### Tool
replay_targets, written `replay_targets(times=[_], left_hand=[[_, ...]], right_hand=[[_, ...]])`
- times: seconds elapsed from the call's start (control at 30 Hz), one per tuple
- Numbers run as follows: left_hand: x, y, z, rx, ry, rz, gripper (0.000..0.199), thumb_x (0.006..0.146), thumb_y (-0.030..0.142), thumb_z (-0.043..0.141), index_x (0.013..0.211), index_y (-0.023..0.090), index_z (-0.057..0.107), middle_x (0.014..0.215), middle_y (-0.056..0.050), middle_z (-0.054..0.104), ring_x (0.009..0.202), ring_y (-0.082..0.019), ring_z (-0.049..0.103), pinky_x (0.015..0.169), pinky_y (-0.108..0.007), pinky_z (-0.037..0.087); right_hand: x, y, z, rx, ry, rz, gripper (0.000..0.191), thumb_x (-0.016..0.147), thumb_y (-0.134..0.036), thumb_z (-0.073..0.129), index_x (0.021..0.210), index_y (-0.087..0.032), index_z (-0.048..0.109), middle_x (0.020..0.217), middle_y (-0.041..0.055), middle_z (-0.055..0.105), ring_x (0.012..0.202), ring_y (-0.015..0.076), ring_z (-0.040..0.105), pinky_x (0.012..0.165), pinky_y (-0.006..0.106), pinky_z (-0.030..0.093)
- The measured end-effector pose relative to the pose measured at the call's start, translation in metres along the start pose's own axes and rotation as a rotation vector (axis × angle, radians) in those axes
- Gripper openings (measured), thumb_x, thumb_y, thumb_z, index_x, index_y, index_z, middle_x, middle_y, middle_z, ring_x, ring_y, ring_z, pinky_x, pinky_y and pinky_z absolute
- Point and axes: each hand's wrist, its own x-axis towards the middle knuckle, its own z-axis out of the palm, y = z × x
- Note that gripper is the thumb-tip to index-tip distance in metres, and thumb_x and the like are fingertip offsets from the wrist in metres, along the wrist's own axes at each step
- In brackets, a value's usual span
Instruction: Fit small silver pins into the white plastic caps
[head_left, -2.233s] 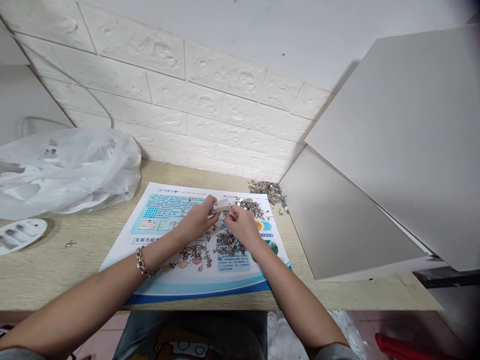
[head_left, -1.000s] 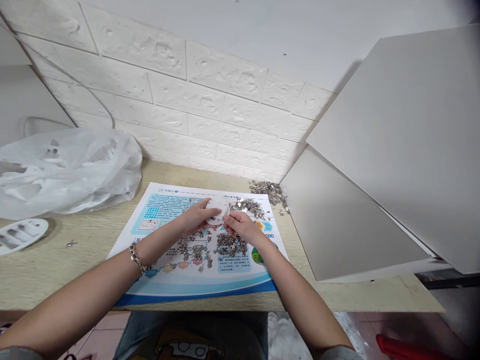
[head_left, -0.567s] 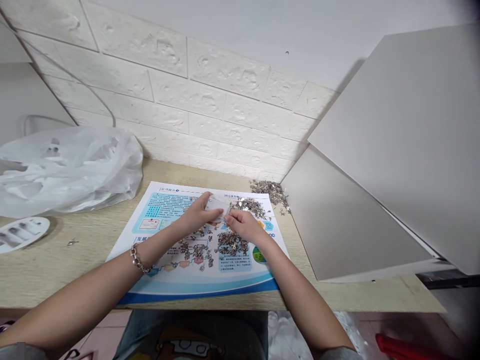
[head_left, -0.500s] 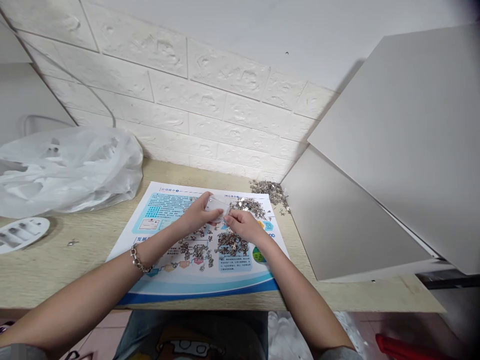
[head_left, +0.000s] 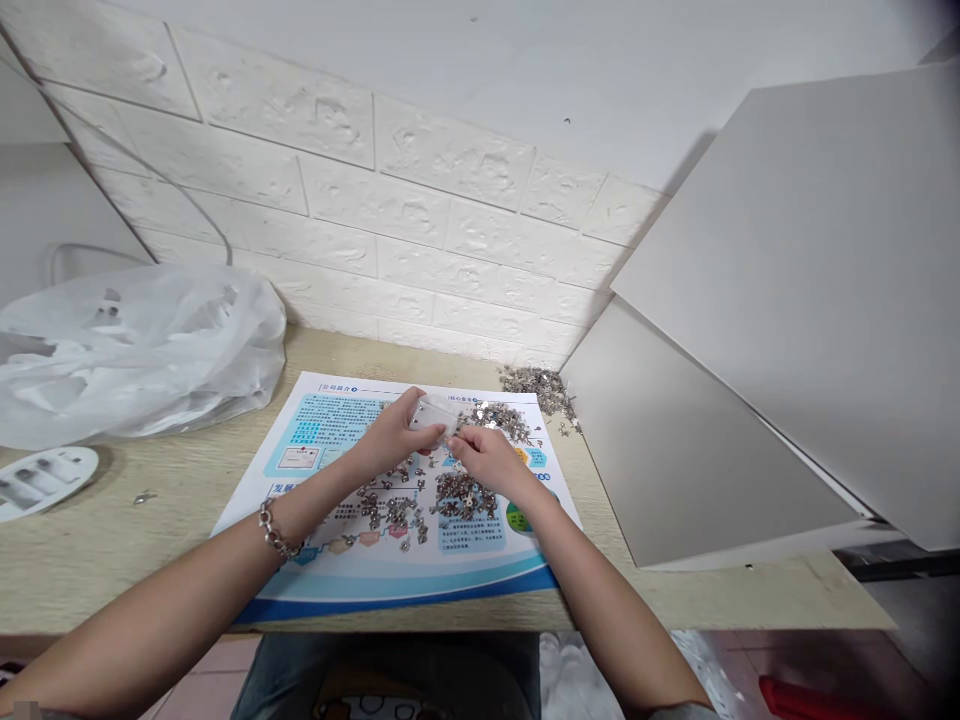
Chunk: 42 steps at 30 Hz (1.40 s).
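Observation:
My left hand grips a small white plastic piece by its left side, thumb on top. At the right edge of that piece, my right hand has its thumb and fingertips pinched together; whatever lies between them is too small to make out. Both hands are above a printed sheet. Small metal parts lie on the sheet in loose piles: a dark pile below my right hand, a scattered one to its left, and a shinier one behind.
Another heap of metal parts lies by the wall. To the left are a bulging clear plastic bag, a white oval plastic piece with slots and a loose metal part. Large white panels lean at the right.
The view has tilted slightly, so the scene sits a little lower. Both hands stay at the white plastic piece, which has turned slightly in the grip.

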Motion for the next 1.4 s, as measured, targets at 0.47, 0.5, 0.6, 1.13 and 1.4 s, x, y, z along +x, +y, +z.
replay_targets(times=[0.47, 0.5, 0.6, 1.13, 1.4], left_hand=[[0.007, 0.005, -0.006, -0.623, 0.151, -0.195, 0.036, 0.063, 0.023, 0.071, 0.094, 0.016, 0.055, 0.089, -0.003, 0.061, 0.073, -0.013, 0.06, 0.056, -0.02, 0.053], [0.008, 0.003, -0.009, -0.686, 0.171, -0.209, 0.035, 0.064, 0.022, 0.071, 0.095, 0.016, 0.055, 0.091, -0.004, 0.061, 0.075, -0.014, 0.06, 0.059, -0.022, 0.054], [0.012, -0.002, -0.015, -0.808, 0.186, -0.246, 0.032, 0.068, 0.02, 0.067, 0.098, 0.017, 0.056, 0.097, -0.005, 0.061, 0.079, -0.016, 0.06, 0.064, -0.028, 0.056], [0.015, -0.003, -0.013, -0.762, 0.19, -0.328, 0.024, 0.07, 0.013, 0.065, 0.093, 0.009, 0.062, 0.099, -0.009, 0.063, 0.084, -0.012, 0.061, 0.07, -0.011, 0.05], [0.01, -0.002, -0.011, -0.756, 0.126, -0.359, 0.037, 0.081, 0.044, 0.05, 0.088, 0.009, 0.061, 0.107, -0.014, 0.058, 0.081, -0.017, 0.061, 0.067, -0.021, 0.052]], right_hand=[[0.017, 0.007, -0.03, 0.154, 0.183, 0.014, 0.035, 0.077, -0.051, 0.044, 0.067, -0.017, 0.044, 0.056, -0.0039, 0.038, 0.05, 0.0082, 0.035, 0.047, 0.021, 0.026], [0.023, 0.013, -0.037, 0.105, 0.265, 0.059, 0.034, 0.077, -0.049, 0.045, 0.064, -0.017, 0.044, 0.055, -0.004, 0.036, 0.049, 0.0083, 0.034, 0.048, 0.021, 0.026], [0.041, 0.031, -0.055, -0.118, 0.287, 0.233, 0.028, 0.076, -0.04, 0.046, 0.062, -0.016, 0.049, 0.053, -0.0026, 0.042, 0.05, 0.0096, 0.039, 0.049, 0.022, 0.027], [0.071, 0.04, -0.044, -0.579, 0.127, 0.348, 0.014, 0.072, -0.026, 0.054, 0.072, -0.015, 0.062, 0.078, 0.0081, 0.063, 0.071, 0.0156, 0.055, 0.055, 0.023, 0.031], [0.057, 0.047, -0.037, -0.55, 0.192, 0.338, 0.018, 0.078, -0.03, 0.046, 0.078, -0.019, 0.06, 0.083, 0.0043, 0.063, 0.076, 0.0155, 0.055, 0.055, 0.023, 0.031]])
